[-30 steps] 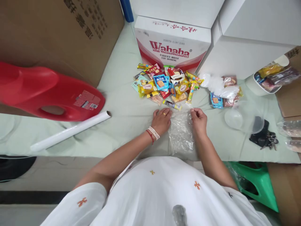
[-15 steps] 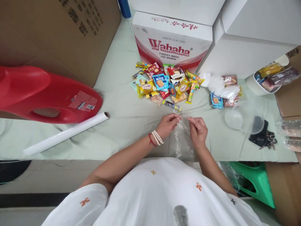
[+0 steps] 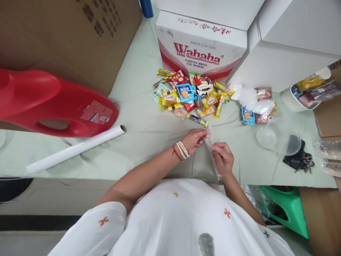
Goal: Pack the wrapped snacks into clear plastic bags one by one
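Observation:
Between my hands hangs a clear plastic bag (image 3: 210, 141), gathered into a narrow strip. My left hand (image 3: 195, 139), with beads and a red cord at the wrist, pinches its upper end. Lower down, the fingers of my right hand (image 3: 223, 157) are closed on the bag's side. Just beyond my hands lies a small snack stick (image 3: 197, 120) in a dark and yellow wrapper. Behind it, a heap of wrapped snacks (image 3: 185, 93) rests against the Wahaba carton's front, with blue, yellow and red packets mixed together.
The Wahaha carton (image 3: 197, 49) stands behind the snacks. A red jug (image 3: 80, 96) and white roll (image 3: 77, 149) lie left. To the right are bagged snacks (image 3: 263, 90), a clear plastic tub (image 3: 279, 137), keys (image 3: 306, 163) and a white snack container (image 3: 289, 99).
The bag was spread wide between my hands and is now bunched into a narrow strip. My right hand has moved slightly lower on it and turned inward.

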`<action>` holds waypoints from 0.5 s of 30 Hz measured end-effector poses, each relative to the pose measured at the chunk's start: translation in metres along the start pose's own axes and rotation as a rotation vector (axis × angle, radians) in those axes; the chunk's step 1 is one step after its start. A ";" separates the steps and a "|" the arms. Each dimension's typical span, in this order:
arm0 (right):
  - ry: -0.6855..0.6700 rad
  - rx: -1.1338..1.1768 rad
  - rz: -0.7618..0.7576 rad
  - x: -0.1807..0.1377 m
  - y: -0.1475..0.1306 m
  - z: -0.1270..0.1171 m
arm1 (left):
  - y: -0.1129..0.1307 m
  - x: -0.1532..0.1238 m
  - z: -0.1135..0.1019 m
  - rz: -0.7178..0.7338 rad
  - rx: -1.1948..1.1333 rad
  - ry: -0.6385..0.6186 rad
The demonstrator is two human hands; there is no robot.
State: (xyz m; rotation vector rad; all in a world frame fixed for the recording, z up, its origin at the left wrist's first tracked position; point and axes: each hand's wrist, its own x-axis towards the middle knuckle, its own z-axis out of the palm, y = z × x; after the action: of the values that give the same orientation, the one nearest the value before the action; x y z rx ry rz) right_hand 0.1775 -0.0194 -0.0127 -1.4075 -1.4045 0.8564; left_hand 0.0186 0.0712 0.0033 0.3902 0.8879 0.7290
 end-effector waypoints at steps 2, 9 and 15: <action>0.005 0.030 0.033 -0.002 0.002 -0.002 | 0.000 0.001 0.001 0.003 0.013 -0.009; -0.011 0.222 0.219 0.004 0.001 -0.008 | -0.012 -0.004 0.004 0.251 0.232 0.135; -0.025 0.127 0.299 0.023 -0.025 -0.001 | -0.020 -0.022 0.010 0.494 0.502 0.067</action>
State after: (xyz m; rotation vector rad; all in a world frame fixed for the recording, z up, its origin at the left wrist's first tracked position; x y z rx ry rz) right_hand 0.1729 0.0004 0.0142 -1.5351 -1.1511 1.1369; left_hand 0.0256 0.0411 0.0095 1.0626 1.0496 0.9703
